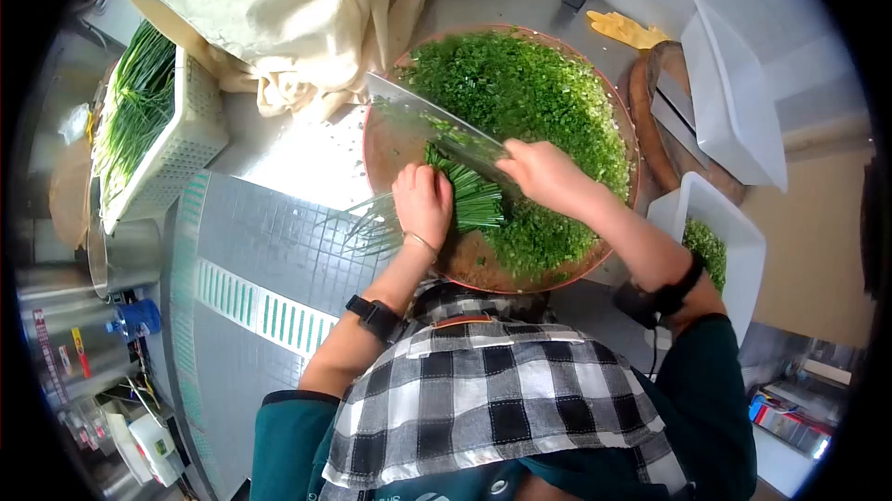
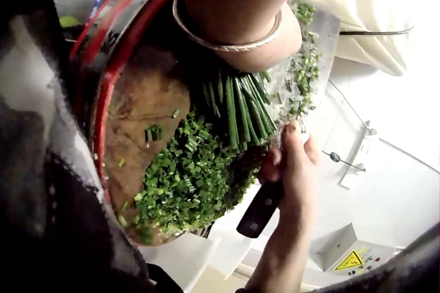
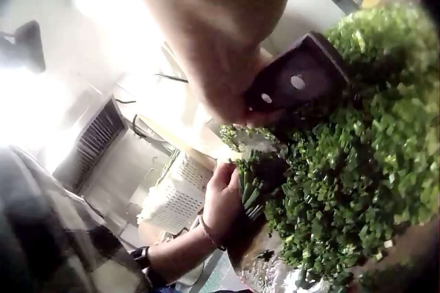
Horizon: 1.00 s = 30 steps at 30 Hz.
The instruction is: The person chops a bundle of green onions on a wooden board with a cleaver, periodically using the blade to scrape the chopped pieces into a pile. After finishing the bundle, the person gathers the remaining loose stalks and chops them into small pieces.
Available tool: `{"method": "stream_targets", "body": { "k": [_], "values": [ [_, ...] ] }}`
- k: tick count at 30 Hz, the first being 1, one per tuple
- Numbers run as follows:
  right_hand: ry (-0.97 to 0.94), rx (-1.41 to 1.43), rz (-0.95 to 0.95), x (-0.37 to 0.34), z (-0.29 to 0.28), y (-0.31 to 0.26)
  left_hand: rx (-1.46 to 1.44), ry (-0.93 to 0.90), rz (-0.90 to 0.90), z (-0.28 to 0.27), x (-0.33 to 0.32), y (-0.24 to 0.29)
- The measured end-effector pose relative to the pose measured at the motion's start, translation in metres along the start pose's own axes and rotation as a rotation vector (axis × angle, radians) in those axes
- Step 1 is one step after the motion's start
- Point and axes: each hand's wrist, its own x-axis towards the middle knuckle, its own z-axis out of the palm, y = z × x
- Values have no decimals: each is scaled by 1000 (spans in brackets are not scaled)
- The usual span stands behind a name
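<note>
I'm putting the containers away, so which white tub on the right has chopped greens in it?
The nearer white tub, beside the right forearm. Chopped greens show inside it; none show in the farther white tub.

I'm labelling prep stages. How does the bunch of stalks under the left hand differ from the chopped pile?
The bunch of stalks is long strands side by side; the chopped pile is small loose bits. The bunch sits gathered under the left hand; the pile spreads across much of the round board. Both are green.
</note>
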Motion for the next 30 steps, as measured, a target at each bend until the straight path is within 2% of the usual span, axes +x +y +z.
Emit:
{"method": "stream_targets", "body": {
  "k": [2,6,9,11,12,17,19,25,27,30],
  "values": [
    [-122,-35,24,-14,-22,-8,-21,-18,-12,0,1,1],
    [-173,-181,-82,0,7,6,-30,-37,-20,0,0,1],
    [-2,-160,-151,19,28,-4,-45,-38,-13,0,1,0],
    [-39,-61,-70,22,19,1,-34,-69,-22,-1,-1,-1],
    [30,13,-75,20,17,5,-39,-67,-19,0,-2,1],
    [-42,15,-2,-9,-15,1,-85,21,-1,-1,1,2],
    [-177,-191,-36,-17,-23,0,-75,-14,-9,-1,0,3],
    [-42,-92,-102,18,19,9,-51,-45,-15,-2,2,1],
    [-39,-54,-66,14,19,13,-36,-57,-15,-3,-1,4],
    [-8,50,123,2,15,19,-79,-41,-77,-6,1,4]
  ]
}}
